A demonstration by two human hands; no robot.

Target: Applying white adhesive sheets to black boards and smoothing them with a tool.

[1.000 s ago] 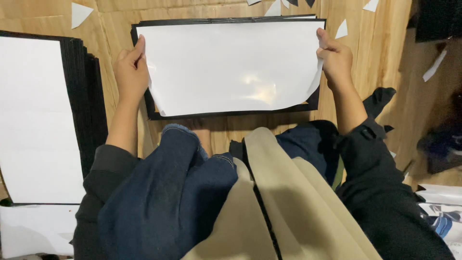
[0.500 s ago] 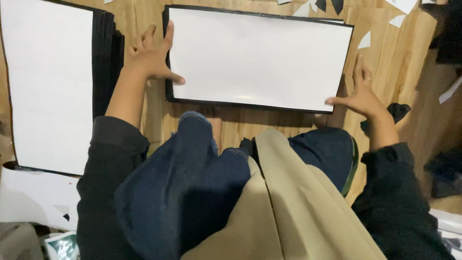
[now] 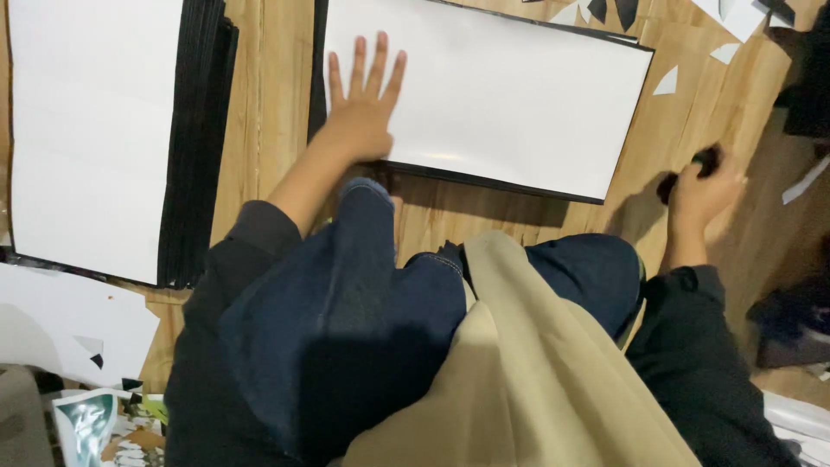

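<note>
**Left hand flat on the white sheet, right hand off to the side on a small dark thing**

The wooden floor (image 3: 268, 112) carries a big white sheet (image 3: 510, 95) on black backing, its long axis running left to right, just beyond the knees. The left hand (image 3: 363, 108) lies on its near left corner, fingers spread, gripping nothing. The right hand (image 3: 705, 190) is clear of the sheet's right end, curled round a small dark object (image 3: 687, 173). A stack of black boards (image 3: 194, 138) topped in white lies far left.

Wood-plank floor (image 3: 268, 104), scattered paper scraps (image 3: 666, 82), dim warm light
</note>
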